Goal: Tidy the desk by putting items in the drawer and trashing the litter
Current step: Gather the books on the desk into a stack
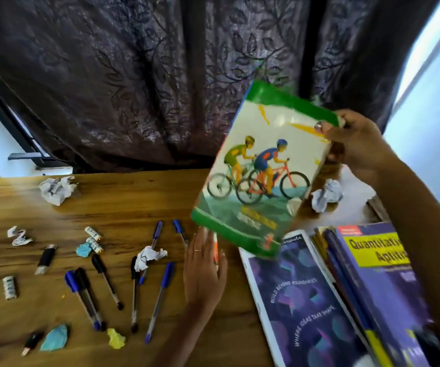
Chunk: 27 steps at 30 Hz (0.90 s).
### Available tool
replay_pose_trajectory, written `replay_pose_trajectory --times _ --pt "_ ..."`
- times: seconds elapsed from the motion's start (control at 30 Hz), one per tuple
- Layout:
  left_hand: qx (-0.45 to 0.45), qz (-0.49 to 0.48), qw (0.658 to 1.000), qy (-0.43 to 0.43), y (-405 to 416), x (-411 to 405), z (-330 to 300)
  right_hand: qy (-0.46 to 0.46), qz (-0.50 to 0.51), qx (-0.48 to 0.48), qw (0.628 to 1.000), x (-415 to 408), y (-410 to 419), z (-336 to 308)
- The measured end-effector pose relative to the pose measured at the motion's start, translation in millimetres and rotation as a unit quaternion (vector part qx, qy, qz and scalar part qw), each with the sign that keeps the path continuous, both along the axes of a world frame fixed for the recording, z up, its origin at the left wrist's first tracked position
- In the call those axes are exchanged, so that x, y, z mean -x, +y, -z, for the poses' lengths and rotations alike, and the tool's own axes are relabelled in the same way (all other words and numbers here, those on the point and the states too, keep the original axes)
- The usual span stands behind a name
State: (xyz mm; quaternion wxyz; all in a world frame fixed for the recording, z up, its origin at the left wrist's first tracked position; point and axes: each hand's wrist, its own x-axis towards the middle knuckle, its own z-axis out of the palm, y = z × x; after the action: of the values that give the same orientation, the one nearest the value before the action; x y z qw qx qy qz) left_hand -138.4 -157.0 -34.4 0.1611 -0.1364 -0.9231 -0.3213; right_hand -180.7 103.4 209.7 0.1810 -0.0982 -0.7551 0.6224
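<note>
Right hand fingers gripping cyclist book above worktop; left hand fingers open, flat beside pens.

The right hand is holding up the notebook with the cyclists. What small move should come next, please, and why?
Probably lower the cyclist notebook flat onto the purple notebook beside the Quantitative Aptitude book. The right hand pinches only its top corner, so it hangs tilted in the air, while the left hand lies flat on the desk. No drawer is in view, so stacking looks like the nearest step.
</note>
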Motion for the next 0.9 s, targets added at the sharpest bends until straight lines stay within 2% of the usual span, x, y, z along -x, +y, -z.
replay_pose_trajectory --times 0.17,0.27,0.33,0.4,0.5,0.57,0.6,0.7,0.77,0.9 --pt "-0.039 -0.016 0.998 0.054 -1.1 -13.5 -10.3 -0.144 -0.091 -0.105 0.980 -30.4 33.0 38.1" --pt "-0.079 -0.012 0.995 0.066 3.4 -44.0 -13.0 -0.205 -0.096 -0.095 0.969 -35.0 47.6 73.5" --pt "-0.112 0.023 0.993 0.028 14.8 -74.8 -11.9 -0.252 -0.087 -0.055 0.962 -35.5 54.0 93.2" --pt "-0.153 0.040 0.986 -0.047 23.9 -97.6 1.7 -0.293 -0.095 -0.019 0.951 -33.9 57.4 109.2" --pt "-0.175 -0.001 0.975 -0.135 33.7 -110.4 29.1 -0.286 -0.124 -0.004 0.950 -32.7 57.4 112.9" --pt "-0.189 -0.029 0.971 -0.146 41.3 -114.4 23.4 -0.276 -0.136 0.003 0.951 -31.3 56.4 107.2" --pt "-0.214 -0.033 0.965 -0.146 46.5 -114.9 15.4 -0.275 -0.147 0.001 0.950 -30.4 56.0 104.8" --pt "-0.347 -0.013 0.906 -0.241 64.9 -117.5 -13.4 -0.306 -0.198 -0.036 0.930 -29.4 52.2 108.1" --pt "-0.385 0.012 0.880 -0.276 69.8 -110.3 -19.7 -0.338 -0.219 -0.074 0.912 -28.9 46.0 121.0" --pt "-0.376 0.012 0.878 -0.296 75.5 -95.6 -22.9 -0.344 -0.208 -0.137 0.905 -32.5 30.2 144.9"
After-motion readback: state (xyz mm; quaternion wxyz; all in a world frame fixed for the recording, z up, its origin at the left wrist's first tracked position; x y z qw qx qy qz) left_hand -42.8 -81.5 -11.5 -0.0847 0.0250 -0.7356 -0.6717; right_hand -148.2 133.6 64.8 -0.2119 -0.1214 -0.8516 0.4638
